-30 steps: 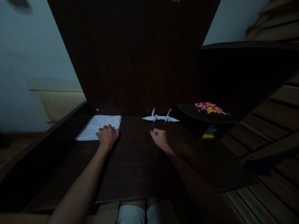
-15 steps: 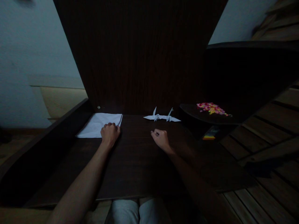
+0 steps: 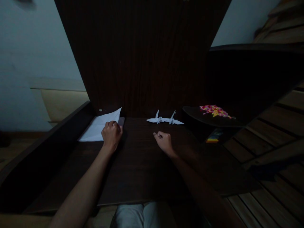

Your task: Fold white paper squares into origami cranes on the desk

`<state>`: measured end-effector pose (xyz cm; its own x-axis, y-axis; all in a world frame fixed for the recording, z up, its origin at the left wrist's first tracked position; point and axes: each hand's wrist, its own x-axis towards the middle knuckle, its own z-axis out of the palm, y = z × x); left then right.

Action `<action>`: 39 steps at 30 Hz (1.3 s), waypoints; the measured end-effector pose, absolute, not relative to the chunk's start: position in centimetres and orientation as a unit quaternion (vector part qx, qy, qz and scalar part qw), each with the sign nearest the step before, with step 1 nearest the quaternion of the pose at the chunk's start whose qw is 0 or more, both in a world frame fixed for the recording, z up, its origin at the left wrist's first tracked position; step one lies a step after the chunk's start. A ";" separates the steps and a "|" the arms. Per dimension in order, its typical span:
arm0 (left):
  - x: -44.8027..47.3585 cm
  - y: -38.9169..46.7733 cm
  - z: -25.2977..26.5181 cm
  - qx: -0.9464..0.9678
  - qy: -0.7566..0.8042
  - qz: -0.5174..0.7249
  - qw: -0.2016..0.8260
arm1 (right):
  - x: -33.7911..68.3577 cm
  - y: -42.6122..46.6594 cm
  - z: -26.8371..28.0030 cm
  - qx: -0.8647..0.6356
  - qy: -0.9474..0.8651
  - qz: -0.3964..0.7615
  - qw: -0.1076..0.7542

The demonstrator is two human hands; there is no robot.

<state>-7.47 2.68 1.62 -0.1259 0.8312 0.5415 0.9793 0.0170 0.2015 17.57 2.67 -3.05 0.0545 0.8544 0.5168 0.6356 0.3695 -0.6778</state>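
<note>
My left hand (image 3: 111, 134) is closed on the right edge of the top sheet of white paper (image 3: 97, 125). That sheet's far right corner is lifted and bent upward, with more paper lying under it at the left of the dark desk. My right hand (image 3: 163, 142) rests on the desk, its fingers curled with nothing visible in them. Just beyond it, two white origami cranes (image 3: 165, 120) stand side by side against the back panel, their wings touching or overlapping.
On a raised dark shelf (image 3: 194, 114) at the right lies a heap of small pink, red and yellow pieces (image 3: 215, 110). Below it is a small box with a yellow-orange edge (image 3: 212, 140). A low side board (image 3: 47, 139) bounds the desk on the left.
My left hand has taken hold of the top sheet, and its far right corner has risen from lying flat. My right hand and the cranes have stayed put.
</note>
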 end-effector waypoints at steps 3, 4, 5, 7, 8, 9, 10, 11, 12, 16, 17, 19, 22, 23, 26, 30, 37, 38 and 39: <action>-6.2 1.9 2.1 -0.662 -0.659 -0.330 0.135 | 17.2 2.7 -3.0 -0.531 -0.645 0.241 0.494; -5.5 1.6 2.1 -0.667 -0.640 -0.360 0.129 | 17.0 2.6 -2.9 -0.512 -0.627 0.311 0.498; -4.8 1.3 2.1 -0.670 -0.617 -0.397 0.115 | 16.8 2.6 -2.7 -0.490 -0.608 0.376 0.499; -3.3 0.5 1.7 -0.681 -0.569 -0.455 0.077 | 16.3 2.4 -2.4 -0.435 -0.575 0.496 0.485; -2.5 0.1 1.5 -0.690 -0.544 -0.474 0.065 | 16.1 2.2 -2.3 -0.405 -0.563 0.549 0.465; -1.7 -0.4 1.1 -0.702 -0.519 -0.484 0.052 | 15.9 2.1 -2.2 -0.381 -0.550 0.584 0.459; -0.9 -0.8 0.7 -0.715 -0.498 -0.489 0.036 | 15.8 2.0 -2.2 -0.362 -0.536 0.610 0.458; -0.2 -1.3 0.3 -0.731 -0.476 -0.489 0.019 | 15.7 1.9 -2.2 -0.348 -0.522 0.628 0.460; 0.4 -1.7 -0.1 -0.744 -0.456 -0.488 -0.002 | 15.6 1.8 -2.2 -0.338 -0.509 0.642 0.464; 1.9 -2.6 -1.3 -0.779 -0.403 -0.479 -0.037 | 15.4 1.6 -2.4 -0.302 -0.484 0.676 0.467; 2.0 -2.5 -1.5 -0.781 -0.402 -0.477 -0.044 | 15.3 1.7 -2.4 -0.290 -0.479 0.682 0.470; 1.9 -2.3 -1.7 -0.787 -0.391 -0.474 -0.053 | 15.2 1.7 -2.4 -0.267 -0.468 0.692 0.480; 1.6 -2.0 -1.9 -0.810 -0.368 -0.451 -0.062 | 15.1 2.0 -2.7 -0.271 -0.451 0.688 0.499; 1.6 -2.0 -2.0 -0.813 -0.366 -0.448 -0.066 | 15.1 2.2 -2.8 -0.289 -0.447 0.677 0.509; 1.7 -2.0 -2.1 -0.838 -0.335 -0.425 -0.070 | 15.1 2.6 -3.5 -0.336 -0.446 0.646 0.520; 1.6 -1.8 -2.0 -0.872 -0.275 -0.401 -0.056 | 15.1 2.8 -3.9 -0.382 -0.488 0.597 0.510; -3.5 1.6 0.0 -0.780 -0.392 -0.488 -0.008 | 15.5 2.6 -3.1 -0.359 -0.396 0.635 0.558; -4.3 2.1 0.3 -0.757 -0.417 -0.504 -0.005 | 15.7 2.5 -3.0 -0.365 -0.384 0.634 0.564; -5.0 2.7 0.6 -0.730 -0.441 -0.523 -0.001 | 16.0 2.5 -2.9 -0.371 -0.378 0.632 0.566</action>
